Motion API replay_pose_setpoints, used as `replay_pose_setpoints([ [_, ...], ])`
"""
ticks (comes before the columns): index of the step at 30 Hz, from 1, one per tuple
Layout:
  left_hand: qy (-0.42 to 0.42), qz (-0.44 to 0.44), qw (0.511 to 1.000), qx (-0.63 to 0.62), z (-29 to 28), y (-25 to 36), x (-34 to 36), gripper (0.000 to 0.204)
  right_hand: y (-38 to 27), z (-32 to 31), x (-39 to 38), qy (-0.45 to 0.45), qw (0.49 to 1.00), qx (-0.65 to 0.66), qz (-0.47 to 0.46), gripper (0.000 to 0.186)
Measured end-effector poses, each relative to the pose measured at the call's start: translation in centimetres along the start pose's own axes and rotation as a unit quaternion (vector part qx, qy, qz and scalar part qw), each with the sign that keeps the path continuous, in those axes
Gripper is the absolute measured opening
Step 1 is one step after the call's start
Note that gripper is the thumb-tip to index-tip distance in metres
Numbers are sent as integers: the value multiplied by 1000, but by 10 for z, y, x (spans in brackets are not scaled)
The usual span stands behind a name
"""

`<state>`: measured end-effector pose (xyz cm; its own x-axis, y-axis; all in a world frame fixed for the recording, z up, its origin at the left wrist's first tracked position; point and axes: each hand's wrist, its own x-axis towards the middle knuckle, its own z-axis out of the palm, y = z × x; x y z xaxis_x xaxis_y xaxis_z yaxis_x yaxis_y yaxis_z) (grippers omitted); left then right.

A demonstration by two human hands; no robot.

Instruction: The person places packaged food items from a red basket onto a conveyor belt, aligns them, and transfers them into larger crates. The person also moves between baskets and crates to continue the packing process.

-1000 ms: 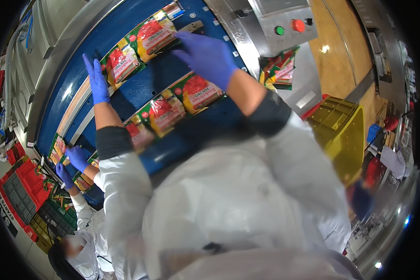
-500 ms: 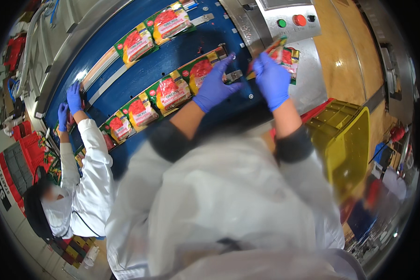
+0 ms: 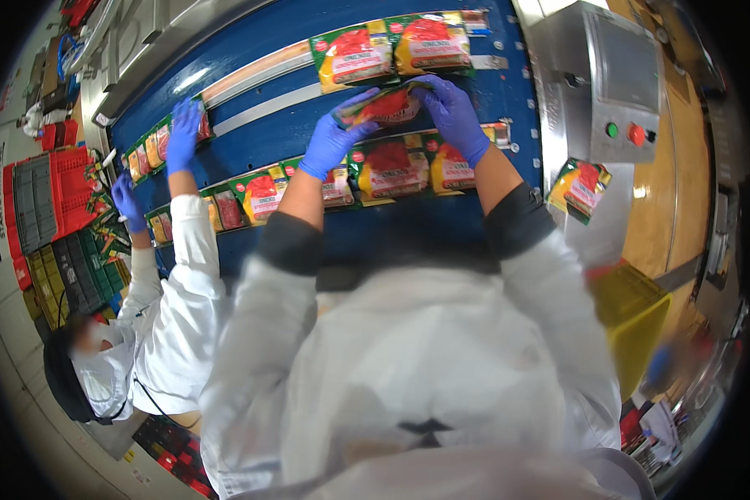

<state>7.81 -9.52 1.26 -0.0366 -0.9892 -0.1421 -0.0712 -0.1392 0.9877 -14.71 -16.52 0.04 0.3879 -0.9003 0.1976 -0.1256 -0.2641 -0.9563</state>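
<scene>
One held packet (image 3: pixel 394 107), green with a red picture on its front, is between the two blue-gloved hands of a person in a white coat (image 3: pixel 417 358), over a blue surface (image 3: pixel 267 137). From where I stand, I cannot tell if its lower edge touches this surface. The left hand (image 3: pixel 332 142) is at the left end of the held packet, its thumb and fingers brought narrow upon it. The right hand (image 3: pixel 452 117) is at the upper right corner of the held packet, with the fingers curled on the edge; I cannot tell exactly how its thumb sits.

Just beyond the held packet, two similar packets (image 3: pixel 352 57) lie side by side. On its near side is a row of packets (image 3: pixel 387 167), partly covered by the person's forearms. To its left runs a pale strip (image 3: pixel 283 103).

Well to the right of the held packet, a loose packet (image 3: pixel 582 190) lies on a steel plate (image 3: pixel 592 237). Also to its right is a control box (image 3: pixel 621 112), with a green button (image 3: pixel 612 130) and a red button (image 3: pixel 637 134). A yellow crate (image 3: pixel 637 329) is to its right too, but lower, nearer the person's body.

Far to the left of the held packet, a co-worker (image 3: pixel 179 308) has the right hand (image 3: pixel 182 137) over some smaller-looking packets (image 3: pixel 154 150), its fingers stretched long; for the other glove (image 3: pixel 127 202), I cannot tell the fingers. Farthest left is a red crate (image 3: pixel 68 192)
</scene>
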Motion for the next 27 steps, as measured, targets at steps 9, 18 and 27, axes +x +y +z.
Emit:
replay_pose_setpoints([
  [9,354,-13,934,38,-119,-40,52,26,14,105,113,-66,982,-176,-25,14],
  [18,424,-5,713,559,-159,-7,91,41,-3,150,166,-70,918,-389,29,15],
  [27,159,73,652,738,-184,-93,123,64,-19,81,110,75,901,-376,-205,13],
])
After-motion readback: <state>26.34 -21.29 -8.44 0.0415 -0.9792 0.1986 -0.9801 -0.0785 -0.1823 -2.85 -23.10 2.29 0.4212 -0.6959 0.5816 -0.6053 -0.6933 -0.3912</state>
